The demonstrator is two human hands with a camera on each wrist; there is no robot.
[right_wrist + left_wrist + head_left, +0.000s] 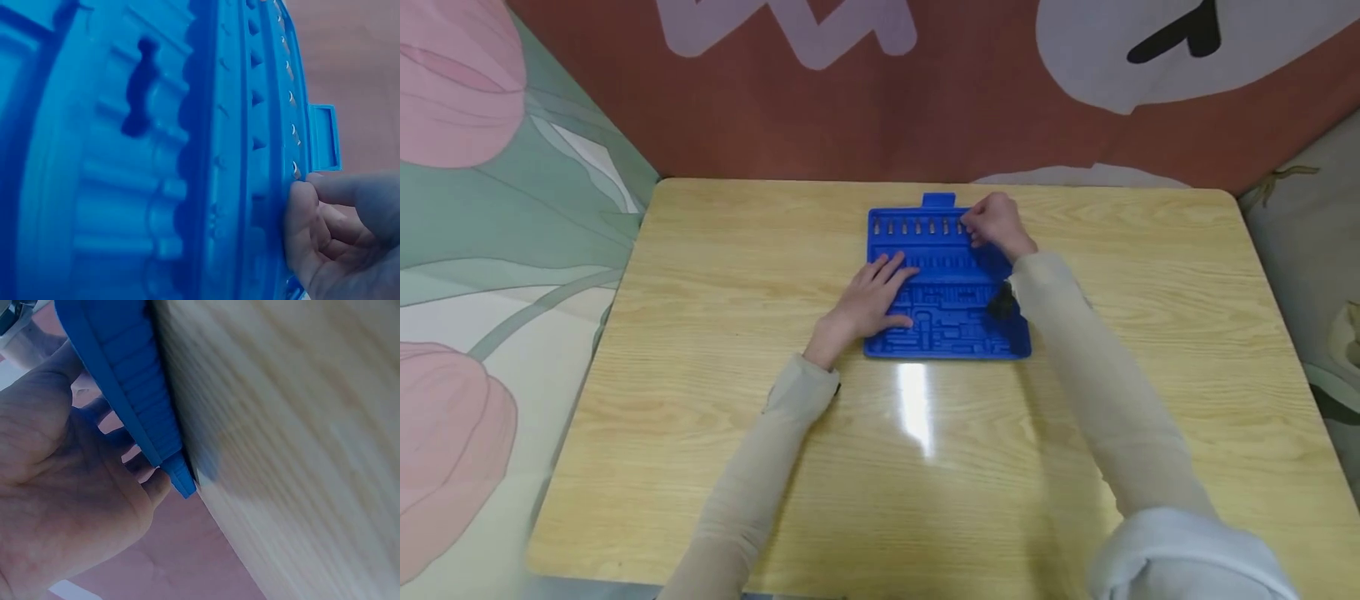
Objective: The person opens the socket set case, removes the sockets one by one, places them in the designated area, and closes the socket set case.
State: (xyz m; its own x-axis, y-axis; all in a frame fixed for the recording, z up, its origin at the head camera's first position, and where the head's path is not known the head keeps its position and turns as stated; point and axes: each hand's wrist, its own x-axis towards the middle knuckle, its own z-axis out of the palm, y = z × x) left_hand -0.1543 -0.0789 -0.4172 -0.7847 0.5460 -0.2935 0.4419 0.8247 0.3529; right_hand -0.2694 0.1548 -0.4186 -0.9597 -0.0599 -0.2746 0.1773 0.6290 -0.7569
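One blue moulded tool tray point(947, 287), flat on one wooden table point(700, 333), toward its far middle. One left hand point(868, 302): fingers straight and spread, pressed flat on the tray's left half. One right hand point(996, 223): fingers curled at the tray's far right corner, tips against the top row of slots; whether they pinch a bit cannot be told. Small metal bits point(917, 227) in that row: seven visible. One dark object point(1002, 303) beside the right sleeve.

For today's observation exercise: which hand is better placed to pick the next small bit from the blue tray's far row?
Right. The right hand has its grip curled at the bit row of the blue tray; the left hand lies flat, steadying it.
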